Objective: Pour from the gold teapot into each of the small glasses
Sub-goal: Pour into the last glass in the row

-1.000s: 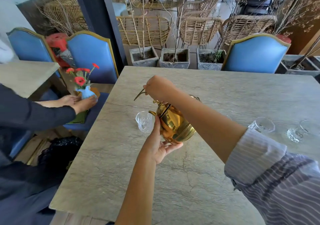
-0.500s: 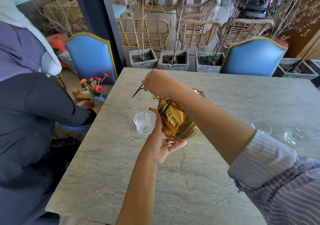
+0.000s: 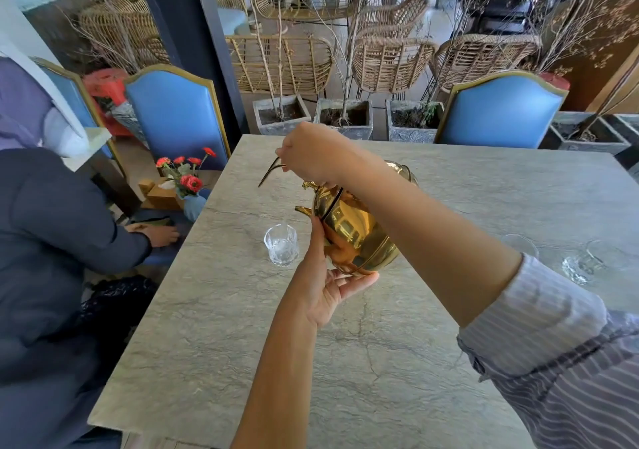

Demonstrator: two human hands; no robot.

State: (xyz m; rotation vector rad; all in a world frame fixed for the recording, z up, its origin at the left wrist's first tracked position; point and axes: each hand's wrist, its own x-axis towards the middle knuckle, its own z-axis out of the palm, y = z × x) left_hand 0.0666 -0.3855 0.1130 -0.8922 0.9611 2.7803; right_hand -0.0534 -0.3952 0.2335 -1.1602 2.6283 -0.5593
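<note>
The gold teapot (image 3: pixel 356 231) hangs tilted to the left above the grey stone table (image 3: pixel 345 362). My right hand (image 3: pixel 311 153) grips its handle from above. My left hand (image 3: pixel 328 282) cups the pot's underside. The short spout points left, just above and to the right of a small clear glass (image 3: pixel 281 245) that stands upright on the table. A thin stream runs down into that glass. Two more small glasses (image 3: pixel 520 244) (image 3: pixel 584 263) stand at the right, partly hidden behind my right forearm.
Another person in a dark sleeve (image 3: pixel 69 227) leans in at the left, a hand on a blue chair seat beside a vase of red flowers (image 3: pixel 188 186). Blue chairs (image 3: pixel 501 110) stand behind the table, with planters and wicker chairs beyond.
The teapot has stayed tilted over the left glass. The person at the left has leaned in closer, and the flower vase has shifted towards the table's edge.
</note>
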